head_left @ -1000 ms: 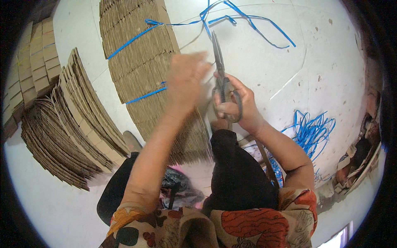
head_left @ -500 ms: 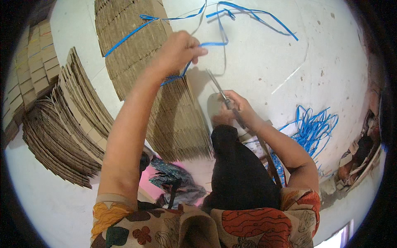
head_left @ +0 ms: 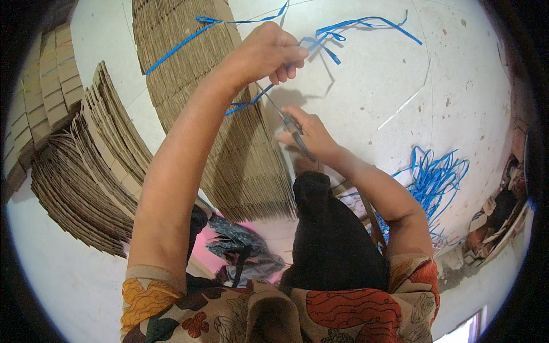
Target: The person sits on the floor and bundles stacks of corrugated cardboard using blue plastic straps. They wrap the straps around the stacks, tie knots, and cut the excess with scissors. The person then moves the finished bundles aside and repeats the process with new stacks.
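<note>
My left hand (head_left: 267, 54) is closed on a blue strap (head_left: 246, 106), pulling it up from the right edge of a long row of stacked brown cardboard pieces (head_left: 240, 154). The strap's loose, looped end (head_left: 360, 22) trails off to the right over the floor. Lower down, my right hand (head_left: 313, 137) grips dark-handled scissors (head_left: 291, 124). Their narrow blades point up and left, reaching the strap just below my left hand. Whether the strap lies between the blades I cannot tell. Another blue strap (head_left: 183, 48) crosses the row farther away.
Left of the row stand more curved cardboard stacks (head_left: 86, 194) and flat cardboard bundles (head_left: 54, 80). A tangled heap of blue straps (head_left: 432, 177) lies on the pale floor at the right. A dark crumpled bag (head_left: 246, 251) sits near my knee (head_left: 334, 240).
My left hand has moved slightly up and right with the strap. My right hand has brought the scissors up and left, to the strap at the row's edge.
</note>
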`<state>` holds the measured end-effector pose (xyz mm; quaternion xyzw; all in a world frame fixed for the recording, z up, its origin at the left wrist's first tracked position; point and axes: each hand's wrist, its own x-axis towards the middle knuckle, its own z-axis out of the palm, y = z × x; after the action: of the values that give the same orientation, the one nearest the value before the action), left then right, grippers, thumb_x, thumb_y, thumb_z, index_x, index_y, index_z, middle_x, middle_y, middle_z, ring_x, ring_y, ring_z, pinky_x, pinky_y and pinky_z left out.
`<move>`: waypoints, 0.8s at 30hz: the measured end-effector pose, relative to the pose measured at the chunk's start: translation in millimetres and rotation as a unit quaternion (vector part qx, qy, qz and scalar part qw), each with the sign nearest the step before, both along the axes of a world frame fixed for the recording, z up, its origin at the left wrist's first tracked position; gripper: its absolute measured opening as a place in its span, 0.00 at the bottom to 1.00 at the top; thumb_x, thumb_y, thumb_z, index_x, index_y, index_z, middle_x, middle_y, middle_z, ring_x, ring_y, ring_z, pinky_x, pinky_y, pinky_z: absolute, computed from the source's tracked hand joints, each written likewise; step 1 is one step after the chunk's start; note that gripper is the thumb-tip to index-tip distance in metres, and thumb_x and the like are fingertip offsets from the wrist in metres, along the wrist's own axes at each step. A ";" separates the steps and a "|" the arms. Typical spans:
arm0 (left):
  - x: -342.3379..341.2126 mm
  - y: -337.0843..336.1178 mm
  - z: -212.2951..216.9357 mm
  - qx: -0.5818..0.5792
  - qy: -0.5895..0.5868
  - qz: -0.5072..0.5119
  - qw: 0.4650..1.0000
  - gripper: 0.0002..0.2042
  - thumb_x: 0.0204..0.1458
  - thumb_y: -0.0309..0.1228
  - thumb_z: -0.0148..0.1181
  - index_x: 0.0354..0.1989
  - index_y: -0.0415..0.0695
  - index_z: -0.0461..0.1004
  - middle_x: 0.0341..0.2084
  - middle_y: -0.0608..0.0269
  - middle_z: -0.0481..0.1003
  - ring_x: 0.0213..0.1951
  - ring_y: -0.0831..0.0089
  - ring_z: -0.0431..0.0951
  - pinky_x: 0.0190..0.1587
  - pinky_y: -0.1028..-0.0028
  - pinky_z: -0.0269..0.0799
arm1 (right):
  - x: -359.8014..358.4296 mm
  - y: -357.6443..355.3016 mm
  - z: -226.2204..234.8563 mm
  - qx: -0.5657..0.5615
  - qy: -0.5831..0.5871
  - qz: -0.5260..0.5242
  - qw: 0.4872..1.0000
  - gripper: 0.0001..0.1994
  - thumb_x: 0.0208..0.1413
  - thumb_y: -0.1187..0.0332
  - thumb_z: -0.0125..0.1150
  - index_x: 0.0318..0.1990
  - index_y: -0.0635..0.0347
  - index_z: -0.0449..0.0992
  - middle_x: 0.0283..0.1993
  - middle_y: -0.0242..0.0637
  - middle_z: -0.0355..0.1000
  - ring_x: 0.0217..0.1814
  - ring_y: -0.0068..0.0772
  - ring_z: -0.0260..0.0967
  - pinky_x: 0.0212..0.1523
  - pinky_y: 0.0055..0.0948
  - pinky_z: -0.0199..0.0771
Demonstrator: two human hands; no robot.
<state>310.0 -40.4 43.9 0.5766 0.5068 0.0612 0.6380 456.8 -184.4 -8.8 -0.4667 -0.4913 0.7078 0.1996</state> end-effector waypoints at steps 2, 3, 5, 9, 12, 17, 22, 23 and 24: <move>-1.1 -0.6 -0.7 0.003 -0.003 0.006 1.000 0.15 0.53 0.37 0.56 0.24 0.37 0.75 0.15 0.63 0.73 0.15 0.80 0.72 0.18 0.81 0.69 | -1.5 2.7 -1.5 0.014 -0.014 0.008 1.000 0.27 0.44 0.50 0.64 0.43 0.63 0.67 0.25 0.44 0.66 0.27 0.34 0.62 0.31 0.33 0.64; -1.4 -1.4 -1.3 0.003 -0.003 0.011 1.000 0.15 0.53 0.37 0.56 0.24 0.37 0.75 0.15 0.63 0.73 0.15 0.80 0.72 0.17 0.81 0.69 | -3.1 2.7 -2.6 0.016 -0.012 0.005 1.000 0.26 0.44 0.50 0.64 0.42 0.63 0.67 0.24 0.44 0.66 0.27 0.33 0.61 0.31 0.33 0.64; -1.1 -2.6 -3.7 -0.001 -0.003 0.020 1.000 0.15 0.53 0.37 0.56 0.24 0.37 0.75 0.15 0.63 0.73 0.15 0.80 0.72 0.17 0.81 0.69 | -6.1 1.7 -6.2 0.019 -0.010 -0.003 1.000 0.25 0.44 0.50 0.64 0.40 0.63 0.68 0.23 0.44 0.65 0.25 0.33 0.60 0.30 0.34 0.64; -1.8 -6.2 -9.4 -0.004 -0.018 0.033 0.999 0.14 0.53 0.37 0.56 0.24 0.37 0.75 0.14 0.63 0.73 0.15 0.80 0.72 0.17 0.81 0.68 | -7.1 2.2 -9.9 0.028 -0.022 0.005 0.999 0.25 0.44 0.49 0.64 0.39 0.62 0.67 0.23 0.44 0.65 0.25 0.32 0.59 0.29 0.33 0.63; 5.1 -4.5 -1.2 0.022 -0.051 0.054 0.997 0.13 0.52 0.36 0.57 0.25 0.37 0.75 0.15 0.61 0.73 0.16 0.75 0.73 0.20 0.78 0.69 | -6.4 6.9 -9.1 0.025 -0.029 -0.001 0.999 0.25 0.44 0.50 0.65 0.38 0.62 0.67 0.24 0.43 0.66 0.26 0.32 0.59 0.30 0.33 0.63; 0.3 21.4 -1.4 0.456 0.260 -0.099 0.845 0.08 0.44 0.29 0.59 0.32 0.40 0.75 0.30 0.49 0.75 0.35 0.50 0.74 0.38 0.62 0.70 | -0.5 11.2 -4.4 -0.009 -0.027 -0.028 0.999 0.22 0.47 0.53 0.64 0.38 0.63 0.66 0.25 0.41 0.66 0.26 0.29 0.59 0.30 0.32 0.64; -28.4 49.6 -10.1 0.419 0.426 -0.248 0.763 0.05 0.43 0.26 0.56 0.29 0.40 0.74 0.30 0.49 0.75 0.36 0.52 0.75 0.37 0.60 0.70 | -3.1 18.5 -16.5 0.008 -0.060 -0.017 0.998 0.21 0.49 0.56 0.62 0.39 0.63 0.64 0.24 0.42 0.65 0.26 0.30 0.61 0.29 0.32 0.65; -32.0 53.5 -16.8 0.404 0.440 -0.267 0.756 0.05 0.44 0.26 0.55 0.28 0.40 0.74 0.29 0.49 0.75 0.36 0.54 0.76 0.37 0.60 0.71 | -4.3 19.0 -17.8 0.019 -0.072 -0.018 0.997 0.20 0.49 0.56 0.62 0.39 0.63 0.64 0.24 0.42 0.64 0.26 0.30 0.61 0.29 0.33 0.65; -36.5 59.0 -22.9 0.420 0.410 -0.231 0.776 0.05 0.42 0.27 0.57 0.27 0.40 0.74 0.27 0.50 0.75 0.33 0.54 0.76 0.35 0.60 0.70 | -4.7 21.2 -18.0 0.027 -0.068 -0.022 0.997 0.20 0.49 0.57 0.62 0.39 0.63 0.64 0.24 0.43 0.65 0.26 0.31 0.62 0.30 0.33 0.65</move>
<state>273.5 18.6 21.1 0.8573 0.4962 -0.1235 0.0597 452.1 -163.2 -26.8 -0.5188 -0.5125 0.6563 0.1937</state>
